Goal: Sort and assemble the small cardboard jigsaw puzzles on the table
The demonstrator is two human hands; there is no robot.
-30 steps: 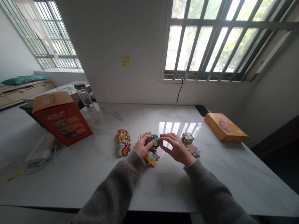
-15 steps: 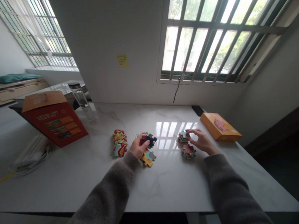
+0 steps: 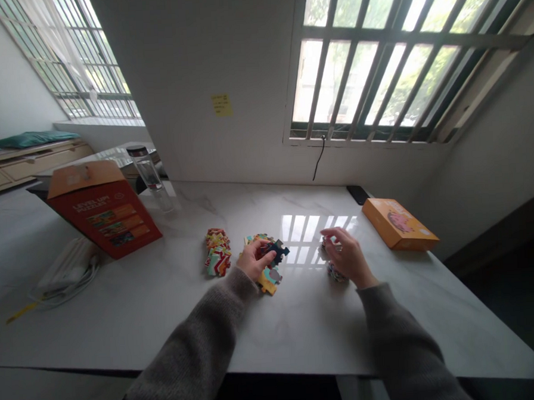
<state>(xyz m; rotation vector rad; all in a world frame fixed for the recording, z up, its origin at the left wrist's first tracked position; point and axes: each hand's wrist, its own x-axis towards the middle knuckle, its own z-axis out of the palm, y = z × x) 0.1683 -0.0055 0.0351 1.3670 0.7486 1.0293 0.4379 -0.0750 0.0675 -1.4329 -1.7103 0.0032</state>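
White marble-topped table (image 3: 296, 336) beneath a barred window (image 3: 371, 57) held a scatter of jigsaw pieces on a grey daylit day, a yellow sticky note (image 3: 221, 105) posted on the wall beyond. At centre, a person in a grey knit sweater worked with both bare hands. The left hand (image 3: 255, 259) was closed around a dark navy jigsaw piece (image 3: 277, 251), pinching it just above a loose heap of colourful pieces (image 3: 268, 285). The right hand (image 3: 345, 257), well apart, curved down over small stacks of pieces (image 3: 336, 273), its fingers (image 3: 328, 232) touching the pile; whether it gripped anything could not be told. A bundle of interlocked red and yellow pieces (image 3: 218, 253) lay just left of the heap. A red "Level Up Puzzles" box (image 3: 103, 217) leaned tilted at the table's left, near a clear glass bottle (image 3: 146, 170), while a closed orange box (image 3: 399, 224) lay flat at right, just beside a black phone (image 3: 358, 194). A white cable (image 3: 69, 273) lay coiled at the left.
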